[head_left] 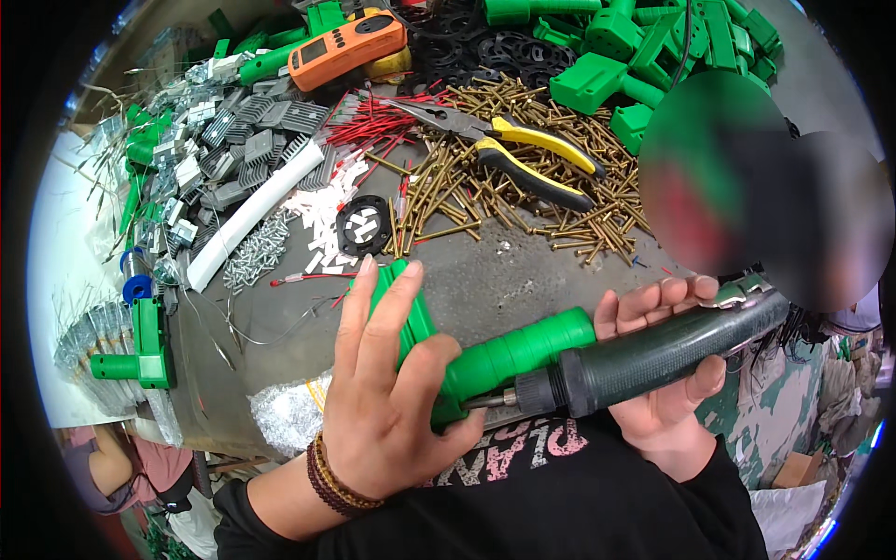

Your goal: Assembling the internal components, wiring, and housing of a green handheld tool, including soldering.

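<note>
My left hand [387, 397] is closed on a T-shaped green plastic housing [523, 350], its fingers lying across the crosspiece. The ribbed handle of the housing points right. In my right hand [663, 411] lies a dark electric screwdriver [667, 350], fingers behind its body and thumb in front. The bit [485, 401] of the screwdriver reaches into the housing near my left thumb; the screw itself cannot be made out. A black ring [350, 245] with white pieces inside lies beyond my left fingertips.
Long brass screws [579, 229] form a pile, with yellow-and-black pliers [541, 145] on top. An orange meter [347, 49] lies behind. Green housings [621, 84] are heaped at back right. Metal parts [243, 135], small silver screws [257, 252] and a white strip [252, 215] lie left.
</note>
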Demonstrator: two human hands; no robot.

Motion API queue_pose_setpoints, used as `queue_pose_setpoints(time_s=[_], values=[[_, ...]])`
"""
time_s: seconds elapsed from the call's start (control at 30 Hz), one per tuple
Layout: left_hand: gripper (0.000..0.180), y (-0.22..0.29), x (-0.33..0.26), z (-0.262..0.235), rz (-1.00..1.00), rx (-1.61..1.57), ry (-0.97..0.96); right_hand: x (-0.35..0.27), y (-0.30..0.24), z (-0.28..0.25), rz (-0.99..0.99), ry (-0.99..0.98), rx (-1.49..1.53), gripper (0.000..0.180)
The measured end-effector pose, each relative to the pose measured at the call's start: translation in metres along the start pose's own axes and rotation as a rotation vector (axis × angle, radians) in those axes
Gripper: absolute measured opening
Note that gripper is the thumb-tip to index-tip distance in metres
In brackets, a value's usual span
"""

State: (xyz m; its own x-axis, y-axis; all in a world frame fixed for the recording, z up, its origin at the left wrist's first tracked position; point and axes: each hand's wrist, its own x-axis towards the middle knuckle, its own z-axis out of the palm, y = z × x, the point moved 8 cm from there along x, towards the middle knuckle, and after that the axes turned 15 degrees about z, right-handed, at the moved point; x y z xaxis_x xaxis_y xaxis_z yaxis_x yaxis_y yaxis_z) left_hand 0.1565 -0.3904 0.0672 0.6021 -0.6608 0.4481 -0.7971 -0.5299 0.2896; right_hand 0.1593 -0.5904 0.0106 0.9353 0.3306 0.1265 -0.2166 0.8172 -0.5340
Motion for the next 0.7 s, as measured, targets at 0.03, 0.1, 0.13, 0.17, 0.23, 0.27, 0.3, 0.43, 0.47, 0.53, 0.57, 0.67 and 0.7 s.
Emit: queue_pose_setpoints(time_s=[0.03, 0.1, 0.13, 0.17, 0.23, 0.27, 0.3, 0.43, 0.47, 0.53, 0.57, 0.67, 0.7], values=[[0.056, 0.0, 0.0, 0.0, 0.001, 0.0, 0.0, -0.001, 0.0, 0.001, 0.0, 0.019, -0.003, 0.057], [0.056, 0.002, 0.0, -0.001, 0.026, 0.001, 0.015, 0.0, 0.001, -0.001, -0.006, -0.009, -0.021, 0.055], [0.056, 0.002, 0.001, -0.002, 0.027, 0.0, 0.016, 0.001, 0.001, 0.0, -0.021, -0.045, -0.028, 0.054], [0.055, 0.004, 0.002, -0.002, 0.041, 0.005, 0.007, 0.001, 0.0, 0.002, -0.035, -0.081, -0.034, 0.052], [0.054, 0.005, 0.004, -0.001, 0.055, 0.01, -0.002, 0.0, 0.0, 0.005, -0.041, -0.075, -0.032, 0.05], [0.053, 0.006, 0.005, -0.001, 0.06, 0.011, -0.001, -0.001, -0.001, 0.005, -0.045, -0.068, -0.03, 0.048], [0.052, 0.007, 0.006, 0.0, 0.064, 0.012, 0.0, -0.002, -0.001, 0.004, -0.045, -0.068, -0.03, 0.048], [0.051, 0.007, 0.006, 0.002, 0.032, -0.014, 0.054, -0.005, -0.003, 0.007, -0.02, -0.11, 0.047, 0.044], [0.051, 0.008, 0.006, 0.001, 0.03, -0.005, 0.043, -0.005, -0.003, 0.011, -0.021, -0.116, 0.063, 0.042], [0.051, 0.01, 0.004, -0.001, 0.046, -0.014, 0.058, -0.004, 0.002, 0.007, -0.023, -0.138, 0.061, 0.04], [0.05, 0.009, 0.005, 0.0, 0.044, 0.01, 0.046, -0.005, -0.002, 0.002, -0.031, -0.148, 0.051, 0.039], [0.049, 0.007, 0.004, 0.004, 0.007, 0.058, 0.049, -0.001, 0.004, 0.005, -0.069, -0.174, 0.036, 0.049], [0.048, 0.007, 0.007, 0.006, 0.019, 0.037, 0.02, -0.005, 0.004, 0.007, -0.101, -0.224, 0.076, 0.064]])
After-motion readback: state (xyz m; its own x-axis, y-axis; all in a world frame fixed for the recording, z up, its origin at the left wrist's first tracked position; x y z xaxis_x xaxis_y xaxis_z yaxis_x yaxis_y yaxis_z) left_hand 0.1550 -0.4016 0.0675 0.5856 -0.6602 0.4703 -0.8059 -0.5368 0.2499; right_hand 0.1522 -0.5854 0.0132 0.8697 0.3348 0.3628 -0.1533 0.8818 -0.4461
